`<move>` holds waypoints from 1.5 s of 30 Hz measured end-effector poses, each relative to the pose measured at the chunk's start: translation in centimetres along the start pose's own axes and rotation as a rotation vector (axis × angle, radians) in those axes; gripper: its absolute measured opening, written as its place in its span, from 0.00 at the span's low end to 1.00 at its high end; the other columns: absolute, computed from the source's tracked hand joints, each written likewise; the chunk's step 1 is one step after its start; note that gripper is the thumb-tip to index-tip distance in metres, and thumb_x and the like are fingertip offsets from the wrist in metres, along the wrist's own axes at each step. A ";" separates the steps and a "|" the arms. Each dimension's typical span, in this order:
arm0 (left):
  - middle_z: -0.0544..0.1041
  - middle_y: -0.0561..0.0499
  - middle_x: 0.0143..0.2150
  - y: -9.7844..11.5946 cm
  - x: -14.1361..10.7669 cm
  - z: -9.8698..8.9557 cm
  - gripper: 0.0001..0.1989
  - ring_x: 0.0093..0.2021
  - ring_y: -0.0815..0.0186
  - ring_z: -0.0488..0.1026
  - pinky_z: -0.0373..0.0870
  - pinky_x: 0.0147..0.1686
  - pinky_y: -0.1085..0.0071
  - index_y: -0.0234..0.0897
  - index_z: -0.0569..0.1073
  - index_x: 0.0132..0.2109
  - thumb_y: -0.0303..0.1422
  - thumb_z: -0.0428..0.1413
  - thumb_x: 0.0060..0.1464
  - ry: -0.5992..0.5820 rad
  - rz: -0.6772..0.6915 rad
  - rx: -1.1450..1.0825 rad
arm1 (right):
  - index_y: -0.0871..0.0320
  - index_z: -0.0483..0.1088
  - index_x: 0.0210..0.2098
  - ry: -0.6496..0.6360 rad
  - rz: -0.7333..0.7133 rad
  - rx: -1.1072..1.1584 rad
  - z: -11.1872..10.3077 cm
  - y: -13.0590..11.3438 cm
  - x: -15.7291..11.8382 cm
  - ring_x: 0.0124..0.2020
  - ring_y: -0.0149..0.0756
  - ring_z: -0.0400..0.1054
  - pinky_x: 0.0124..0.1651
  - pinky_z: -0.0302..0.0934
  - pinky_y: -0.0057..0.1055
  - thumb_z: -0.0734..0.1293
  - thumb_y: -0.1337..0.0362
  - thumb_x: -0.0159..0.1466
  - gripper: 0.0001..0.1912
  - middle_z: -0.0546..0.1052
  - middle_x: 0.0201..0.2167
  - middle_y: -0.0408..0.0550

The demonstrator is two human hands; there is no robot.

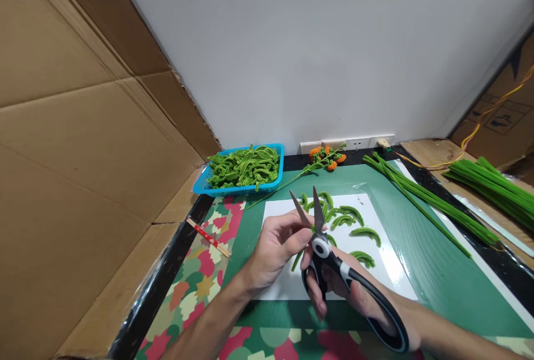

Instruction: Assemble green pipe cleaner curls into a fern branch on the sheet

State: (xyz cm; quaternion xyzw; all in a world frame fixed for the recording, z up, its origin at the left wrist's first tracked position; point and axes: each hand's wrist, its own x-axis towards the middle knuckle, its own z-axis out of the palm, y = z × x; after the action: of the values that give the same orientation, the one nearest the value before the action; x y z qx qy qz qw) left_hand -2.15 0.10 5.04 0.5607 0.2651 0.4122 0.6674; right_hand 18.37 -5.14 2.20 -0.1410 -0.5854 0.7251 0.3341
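My right hand (pixel 334 282) is closed around the black handles of a pair of scissors (pixel 320 246). The blades point away from me and stand apart. My left hand (pixel 277 246) pinches a piece of green pipe cleaner (pixel 297 260) by the blades; its lower end sticks out under the fingers, and the rest is mostly hidden. Under both hands lies a white sheet (pixel 275 287). Several short, curved green pipe cleaner pieces (pixel 366 234) are scattered over it, some of them partly covered by the blades.
A blue basket (pixel 198 185) holds many bent green pieces. Near the wall lies a green stem with orange flowers (pixel 320 155). Long green pipe cleaners (pixel 438 204) rest at right, with a thicker bundle (pixel 496 185) beyond. Chopsticks in a red wrapper (pixel 208 236) lie at left, beside cardboard (pixel 95 143).
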 end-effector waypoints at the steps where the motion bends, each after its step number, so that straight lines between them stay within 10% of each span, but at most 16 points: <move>1: 0.75 0.50 0.38 0.1 0.0 0.0 0.11 0.22 0.76 0.72 0.65 0.22 0.80 0.34 0.84 0.45 0.38 0.64 0.66 0.005 0.001 0.012 | 0.52 0.60 0.63 0.002 -0.001 -0.006 0.0 0.0 0.0 0.42 0.41 0.64 0.48 0.61 0.38 0.58 0.30 0.70 0.37 0.70 0.42 0.50; 21: 0.75 0.47 0.36 0.0 0.8 0.3 0.16 0.31 0.70 0.68 0.67 0.30 0.76 0.33 0.81 0.40 0.44 0.65 0.63 0.070 0.050 0.032 | 0.56 0.56 0.73 0.250 0.048 -0.267 1.0 -1.6 0.5 0.37 0.37 0.59 0.40 0.58 0.33 0.62 0.30 0.68 0.47 0.69 0.41 0.47; 45: 0.70 0.50 0.33 0.4 1.0 0.6 0.17 0.30 0.70 0.65 0.67 0.29 0.77 0.31 0.81 0.37 0.44 0.67 0.62 0.098 0.045 0.050 | 0.55 0.65 0.54 0.246 0.062 -0.299 1.2 -1.9 0.7 0.36 0.35 0.57 0.39 0.56 0.32 0.59 0.27 0.67 0.38 0.67 0.40 0.45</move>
State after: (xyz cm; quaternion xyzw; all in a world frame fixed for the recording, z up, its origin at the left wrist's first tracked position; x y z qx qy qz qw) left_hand -1.25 0.60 5.71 0.5622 0.2949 0.4475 0.6299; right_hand 17.75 -5.44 4.50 -0.2946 -0.6369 0.6172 0.3558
